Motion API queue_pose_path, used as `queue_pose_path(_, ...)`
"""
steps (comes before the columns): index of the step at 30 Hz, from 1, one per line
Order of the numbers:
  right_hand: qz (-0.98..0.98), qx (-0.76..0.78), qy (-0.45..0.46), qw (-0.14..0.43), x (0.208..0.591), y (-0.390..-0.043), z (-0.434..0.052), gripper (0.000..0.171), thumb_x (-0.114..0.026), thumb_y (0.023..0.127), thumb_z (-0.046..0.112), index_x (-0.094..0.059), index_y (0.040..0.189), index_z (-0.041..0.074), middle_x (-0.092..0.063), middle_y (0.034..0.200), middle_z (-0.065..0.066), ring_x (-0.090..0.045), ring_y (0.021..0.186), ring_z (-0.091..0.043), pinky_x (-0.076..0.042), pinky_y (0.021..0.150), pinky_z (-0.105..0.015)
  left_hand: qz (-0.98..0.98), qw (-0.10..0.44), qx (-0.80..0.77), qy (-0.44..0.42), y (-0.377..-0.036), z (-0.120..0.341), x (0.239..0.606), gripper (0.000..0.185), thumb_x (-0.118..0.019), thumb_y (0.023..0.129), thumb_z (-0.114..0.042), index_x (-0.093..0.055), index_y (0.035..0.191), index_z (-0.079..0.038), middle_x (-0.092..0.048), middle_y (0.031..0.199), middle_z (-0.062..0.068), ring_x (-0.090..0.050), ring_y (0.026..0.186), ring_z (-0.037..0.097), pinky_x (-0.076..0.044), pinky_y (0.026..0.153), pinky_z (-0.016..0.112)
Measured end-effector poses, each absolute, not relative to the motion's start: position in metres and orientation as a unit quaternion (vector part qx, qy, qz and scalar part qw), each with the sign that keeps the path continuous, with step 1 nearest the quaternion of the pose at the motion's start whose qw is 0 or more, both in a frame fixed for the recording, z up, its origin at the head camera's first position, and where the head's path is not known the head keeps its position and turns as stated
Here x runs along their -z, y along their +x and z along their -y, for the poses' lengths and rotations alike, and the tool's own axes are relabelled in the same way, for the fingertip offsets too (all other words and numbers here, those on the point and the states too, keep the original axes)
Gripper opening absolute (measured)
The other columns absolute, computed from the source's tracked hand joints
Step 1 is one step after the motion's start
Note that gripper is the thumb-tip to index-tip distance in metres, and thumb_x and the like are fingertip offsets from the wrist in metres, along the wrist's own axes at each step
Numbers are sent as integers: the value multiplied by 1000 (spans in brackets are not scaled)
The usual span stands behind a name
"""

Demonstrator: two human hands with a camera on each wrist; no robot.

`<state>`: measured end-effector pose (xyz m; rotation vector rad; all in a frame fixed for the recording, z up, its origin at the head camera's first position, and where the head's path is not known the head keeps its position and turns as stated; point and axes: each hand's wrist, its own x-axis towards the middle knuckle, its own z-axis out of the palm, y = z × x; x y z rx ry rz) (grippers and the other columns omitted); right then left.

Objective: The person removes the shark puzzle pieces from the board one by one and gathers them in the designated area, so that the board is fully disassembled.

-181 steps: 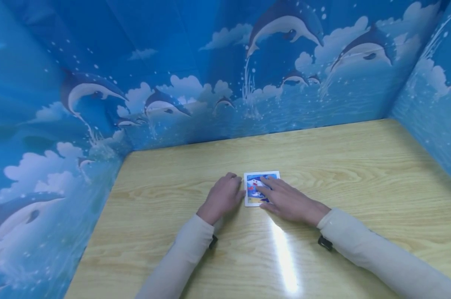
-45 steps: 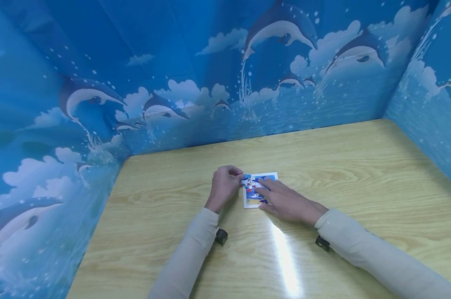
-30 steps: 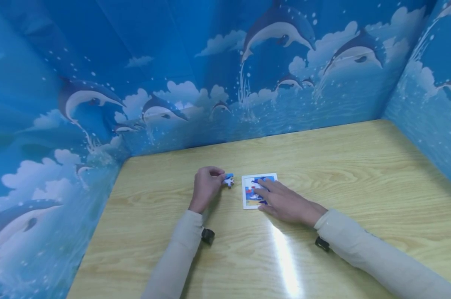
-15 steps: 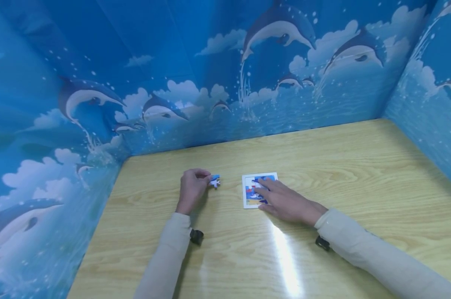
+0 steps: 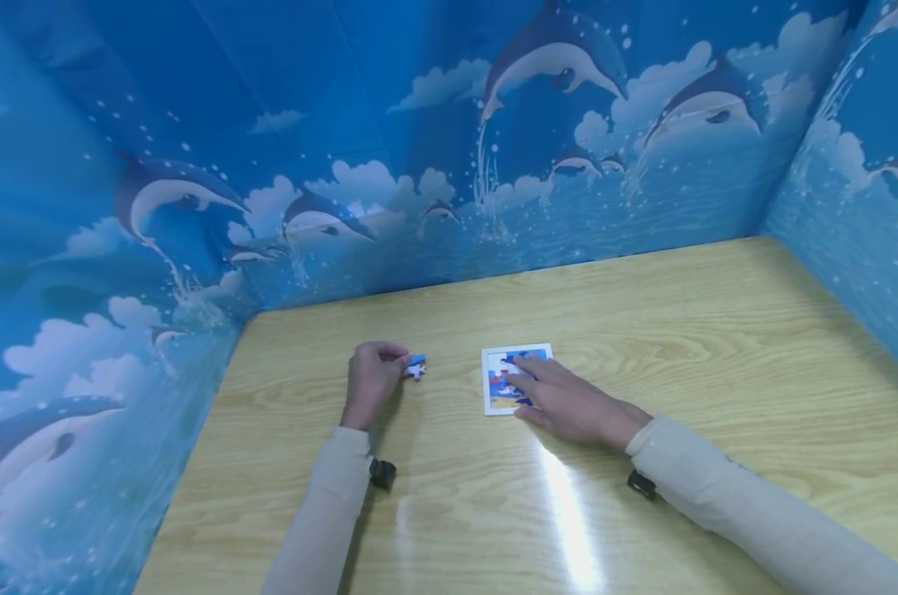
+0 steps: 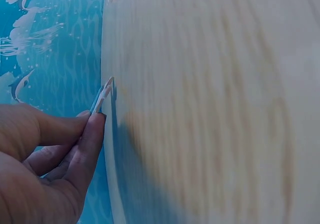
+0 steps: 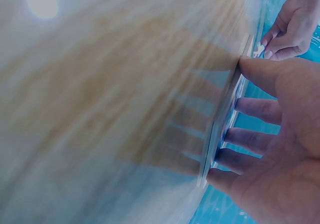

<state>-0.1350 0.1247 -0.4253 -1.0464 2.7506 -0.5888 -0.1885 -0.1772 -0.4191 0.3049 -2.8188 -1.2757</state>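
My left hand (image 5: 374,380) pinches a blue and white jigsaw piece (image 5: 416,368) between thumb and fingertips, close over the table and left of the puzzle. In the left wrist view this jigsaw piece (image 6: 103,97) shows edge-on, low above the wood. A small square jigsaw puzzle (image 5: 486,384) with a white border lies flat, its picture blue, red and yellow. At its upper left a pale gap shows. My right hand (image 5: 571,401) rests on the puzzle's right part with fingers spread, hiding some of the picture; in the right wrist view the thumb and fingertips touch the puzzle's edge and face.
The pieces lie on a wood-grain table (image 5: 679,355). Blue sheets with printed dolphins (image 5: 330,216) stand upright along its back, left and right sides. A bright light reflection (image 5: 567,512) streaks the tabletop in front of the puzzle.
My left hand has pulled the jigsaw piece out of the puzzle's upper left and carried it left, lowering it toward the table. The right hand has stayed on the puzzle.
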Motion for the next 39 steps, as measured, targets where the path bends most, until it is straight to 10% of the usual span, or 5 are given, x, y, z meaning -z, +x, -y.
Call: queue_pose_path(39,-909,217,-348,72,425,-135,-128,55,-63,102,28,-49,145,-4,-30,157,-30,-26,146,-47,-21,118,-58,925,5,366,105,-187,182,421,11,-76,90,-11,-76,101,-6,-75,98,10,-68,91,26,-53,82,39)
